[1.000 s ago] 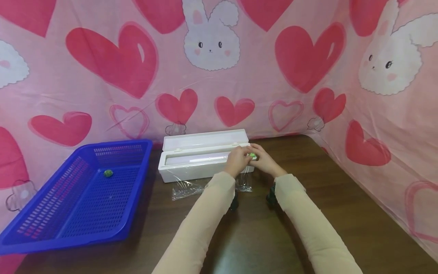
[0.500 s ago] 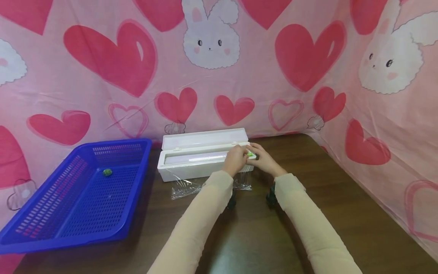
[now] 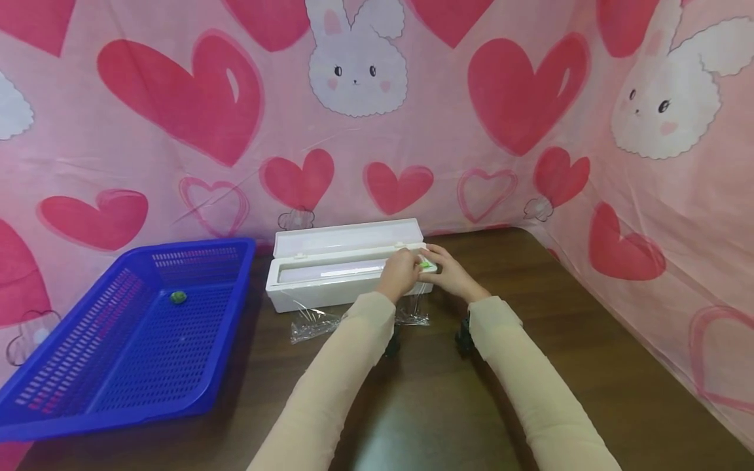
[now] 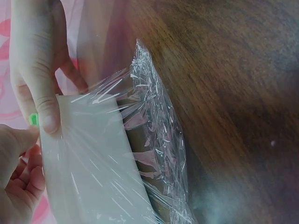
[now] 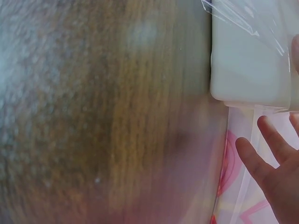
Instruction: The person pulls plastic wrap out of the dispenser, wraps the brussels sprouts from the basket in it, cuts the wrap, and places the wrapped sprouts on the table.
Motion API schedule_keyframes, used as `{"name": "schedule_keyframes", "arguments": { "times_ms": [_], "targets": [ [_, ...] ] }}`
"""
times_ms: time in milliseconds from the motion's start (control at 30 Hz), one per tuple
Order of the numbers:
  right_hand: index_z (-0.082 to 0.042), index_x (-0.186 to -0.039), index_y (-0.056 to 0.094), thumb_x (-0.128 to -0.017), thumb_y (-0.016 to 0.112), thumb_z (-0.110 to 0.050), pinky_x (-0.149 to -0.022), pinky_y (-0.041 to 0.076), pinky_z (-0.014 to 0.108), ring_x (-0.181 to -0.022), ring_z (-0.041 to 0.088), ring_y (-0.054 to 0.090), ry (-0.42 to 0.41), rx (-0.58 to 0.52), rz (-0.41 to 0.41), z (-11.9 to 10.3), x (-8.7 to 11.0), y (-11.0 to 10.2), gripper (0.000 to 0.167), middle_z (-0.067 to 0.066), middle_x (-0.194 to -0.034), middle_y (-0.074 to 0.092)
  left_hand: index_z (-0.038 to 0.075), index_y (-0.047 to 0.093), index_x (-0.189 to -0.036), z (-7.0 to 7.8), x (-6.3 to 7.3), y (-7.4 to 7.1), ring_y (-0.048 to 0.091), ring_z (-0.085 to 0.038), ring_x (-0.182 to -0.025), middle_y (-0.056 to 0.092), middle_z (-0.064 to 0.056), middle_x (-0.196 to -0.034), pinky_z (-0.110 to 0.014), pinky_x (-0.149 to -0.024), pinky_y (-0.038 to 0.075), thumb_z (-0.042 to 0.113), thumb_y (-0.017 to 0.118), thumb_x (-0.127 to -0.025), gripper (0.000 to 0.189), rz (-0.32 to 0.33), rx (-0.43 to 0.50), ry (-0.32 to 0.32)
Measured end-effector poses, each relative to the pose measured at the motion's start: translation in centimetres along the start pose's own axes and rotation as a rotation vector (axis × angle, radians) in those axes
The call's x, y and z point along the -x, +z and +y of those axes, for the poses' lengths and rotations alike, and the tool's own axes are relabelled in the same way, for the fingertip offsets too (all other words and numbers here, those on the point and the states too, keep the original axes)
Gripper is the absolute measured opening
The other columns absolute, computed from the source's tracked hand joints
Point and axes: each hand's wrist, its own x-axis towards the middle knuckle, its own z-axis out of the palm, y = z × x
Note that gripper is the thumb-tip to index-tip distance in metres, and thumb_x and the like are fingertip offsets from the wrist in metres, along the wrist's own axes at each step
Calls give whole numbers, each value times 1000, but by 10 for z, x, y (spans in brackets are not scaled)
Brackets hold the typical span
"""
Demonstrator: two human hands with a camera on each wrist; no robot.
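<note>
A white cling film dispenser [image 3: 330,293] stands on the table with its lid [image 3: 347,237] raised and a roll inside. Clear cling film [image 4: 159,140] drapes over its front and bunches on the tabletop. My left hand [image 3: 399,273] has its thumb and curled fingers at a small green cutter slider [image 3: 425,265], pinching it near the dispenser's right end. There, my right hand [image 3: 450,275] grips the end, thumb [image 4: 48,114] pressed on the front edge over the film, the other fingers around the far end. Two fingers [image 5: 254,158] spread past the end in the right wrist view.
A large blue plastic basket [image 3: 203,386] sits at the left with a small green round item [image 3: 178,297] in it. The brown wooden table [image 3: 530,353] meets a pink heart-and-rabbit cloth [image 3: 353,150] at the back and right.
The green slider and my left hand have shifted slightly left along the dispenser. My right hand keeps its grip at the end. The view has turned a little to the right.
</note>
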Motion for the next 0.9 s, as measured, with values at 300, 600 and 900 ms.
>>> {"name": "schedule_keyframes", "arguments": {
  "times_ms": [300, 600, 900],
  "targets": [
    [4, -136, 39, -81, 71, -12, -100, 25, 52, -129, 38, 26, 5, 16, -13, -1, 1, -1, 65, 21, -143, 26, 5, 71, -95, 0, -1, -1, 57, -19, -85, 63, -7, -90, -30, -78, 45, 10, 63, -86, 14, -7, -26, 25],
    [3, -136, 39, -80, 72, -12, -100, 26, 51, -129, 37, 26, 15, -2, -16, -2, 1, 0, 66, 20, -143, 26, 5, 71, -92, 0, 3, -4, 57, -20, -83, 61, -7, -87, -30, -77, 46, 8, 62, -86, 12, -9, -59, 40],
    [2, -136, 39, -81, 72, -14, -101, 25, 52, -130, 37, 25, 25, -10, -20, -2, 2, 0, 67, 18, -144, 25, 5, 71, -89, -2, 5, -6, 58, -19, -78, 60, -6, -83, -29, -74, 47, 6, 61, -85, 10, 4, -71, 63]
  ]
}}
